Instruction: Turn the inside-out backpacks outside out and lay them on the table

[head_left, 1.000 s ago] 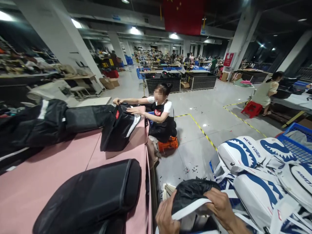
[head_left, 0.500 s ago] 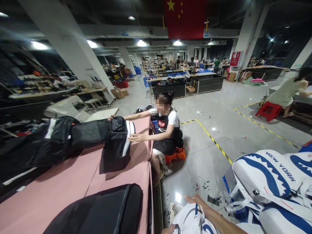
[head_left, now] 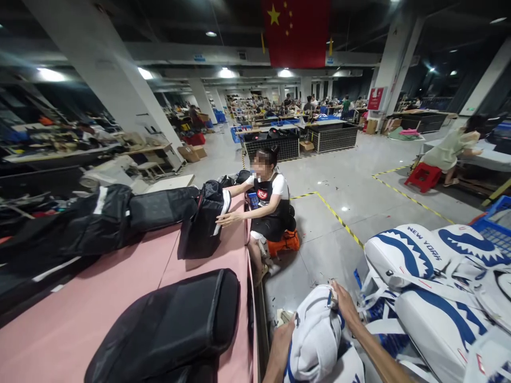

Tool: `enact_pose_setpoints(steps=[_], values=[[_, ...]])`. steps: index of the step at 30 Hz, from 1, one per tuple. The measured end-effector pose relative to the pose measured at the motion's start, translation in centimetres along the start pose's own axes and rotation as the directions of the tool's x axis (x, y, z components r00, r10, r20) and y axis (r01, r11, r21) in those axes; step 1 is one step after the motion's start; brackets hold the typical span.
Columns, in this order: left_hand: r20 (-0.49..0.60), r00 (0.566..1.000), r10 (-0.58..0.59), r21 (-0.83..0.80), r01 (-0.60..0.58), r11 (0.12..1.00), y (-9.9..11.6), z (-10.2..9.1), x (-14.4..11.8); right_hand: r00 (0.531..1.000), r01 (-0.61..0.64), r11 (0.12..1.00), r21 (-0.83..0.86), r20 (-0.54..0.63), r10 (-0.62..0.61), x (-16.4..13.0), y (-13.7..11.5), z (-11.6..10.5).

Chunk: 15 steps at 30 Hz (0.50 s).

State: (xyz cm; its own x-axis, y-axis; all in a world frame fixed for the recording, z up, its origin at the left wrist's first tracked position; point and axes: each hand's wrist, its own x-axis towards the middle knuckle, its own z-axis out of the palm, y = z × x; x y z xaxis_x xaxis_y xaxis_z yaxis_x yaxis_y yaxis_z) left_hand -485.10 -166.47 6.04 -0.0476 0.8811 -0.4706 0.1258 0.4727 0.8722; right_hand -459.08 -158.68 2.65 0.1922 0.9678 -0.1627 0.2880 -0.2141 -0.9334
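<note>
A white backpack with blue trim [head_left: 317, 340] is held upright at the bottom of the view, between both my hands. My left hand [head_left: 283, 340] presses against its left side. My right hand [head_left: 343, 303] grips its top right edge near a small dark fitting. The bag sits low beside the pink table's [head_left: 120, 287] right edge. A black backpack [head_left: 167, 330] lies flat on the table just left of my left hand.
A heap of white and blue shark-print backpacks [head_left: 431, 287] fills the right. A seated co-worker [head_left: 271, 207] handles a black bag [head_left: 205, 221] at the table's far end. More black bags [head_left: 99, 218] lie along the left. Grey floor with yellow tape [head_left: 339, 221] stretches beyond.
The bag showed its black lining a second ago; now its white outside faces out and stands higher. My right hand has shifted to its top edge. The co-worker has stood her black bag up.
</note>
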Motion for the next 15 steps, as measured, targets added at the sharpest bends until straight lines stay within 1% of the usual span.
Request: enact_pose_setpoints(steps=[2,3,5,8,9,11,13,15], values=[[-0.026,0.999,0.043,0.032,-0.042,0.999,0.4,0.3,0.3,0.986,0.034,0.994,-0.102,-0.161,-0.050,-1.1,0.0,0.5],[-0.045,0.997,0.063,0.039,-0.061,0.997,0.5,0.4,0.4,0.977,0.027,0.986,-0.163,-0.207,-0.061,-1.4,-0.3,1.0],[-0.085,0.992,0.094,0.038,-0.091,0.995,0.7,0.4,0.7,0.975,-0.036,0.962,-0.272,-0.222,-0.026,-1.6,-1.7,1.9],[-0.135,0.980,0.144,0.034,-0.140,0.990,1.0,0.4,0.6,0.982,-0.155,0.933,-0.323,-0.154,0.110,-1.3,-4.4,2.7],[-0.146,0.976,0.162,0.043,-0.157,0.987,1.2,0.4,0.4,0.983,-0.171,0.932,-0.320,-0.122,0.139,-1.2,-5.2,2.7],[-0.166,0.965,0.203,0.077,-0.193,0.978,1.8,-0.1,0.0,0.987,-0.162,0.939,-0.305,-0.053,0.153,-1.2,-6.0,2.0],[-0.178,0.959,0.220,0.111,-0.203,0.973,2.5,-1.7,-0.4,0.988,-0.136,0.945,-0.297,0.026,0.150,-1.8,-5.9,0.4],[-0.189,0.963,0.189,0.115,-0.170,0.979,2.8,-4.3,-0.5,0.978,-0.108,0.952,-0.286,0.143,0.154,-3.1,-5.1,-1.6]])
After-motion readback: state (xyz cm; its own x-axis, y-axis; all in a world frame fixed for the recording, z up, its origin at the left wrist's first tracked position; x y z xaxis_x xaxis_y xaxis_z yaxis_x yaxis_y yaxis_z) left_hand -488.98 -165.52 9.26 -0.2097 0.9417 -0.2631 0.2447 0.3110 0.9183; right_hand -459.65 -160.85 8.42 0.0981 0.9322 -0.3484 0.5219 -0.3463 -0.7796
